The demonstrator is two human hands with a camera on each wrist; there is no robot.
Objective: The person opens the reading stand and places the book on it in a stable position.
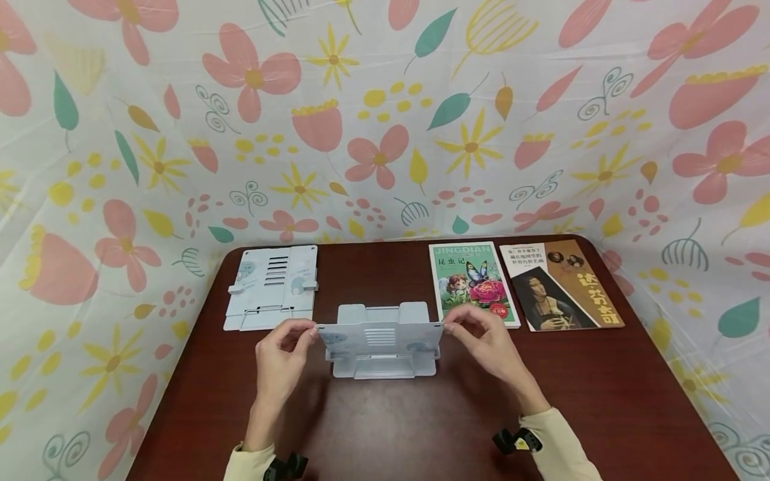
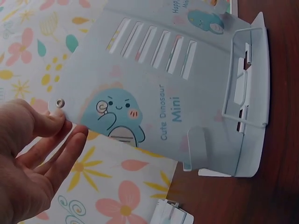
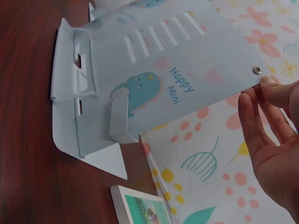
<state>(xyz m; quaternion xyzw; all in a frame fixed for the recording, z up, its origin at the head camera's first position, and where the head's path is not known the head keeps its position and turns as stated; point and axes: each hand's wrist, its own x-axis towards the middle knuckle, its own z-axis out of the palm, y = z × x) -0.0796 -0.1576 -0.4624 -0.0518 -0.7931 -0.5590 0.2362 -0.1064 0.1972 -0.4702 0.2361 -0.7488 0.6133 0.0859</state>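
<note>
A pale blue metal book stand (image 1: 380, 351) with a cute dinosaur print stands unfolded on the table, its slotted back panel (image 2: 154, 93) raised at a slant. My left hand (image 1: 281, 361) pinches the panel's upper left corner between thumb and fingers, right by a small metal rivet. At the opposite upper corner my right hand (image 3: 275, 130) pinches the edge with thumb and fingertips. A wire bracket (image 2: 229, 79) crosses the lower front of the stand, and page clips (image 3: 120, 120) stick out at its sides.
A second book stand (image 1: 273, 280) lies folded flat at the back left. Two books lie at the back right, a green one (image 1: 469, 267) and a brown one (image 1: 577, 294) with a portrait. A floral cloth (image 1: 379, 80) hangs behind the dark wooden table (image 1: 385, 427).
</note>
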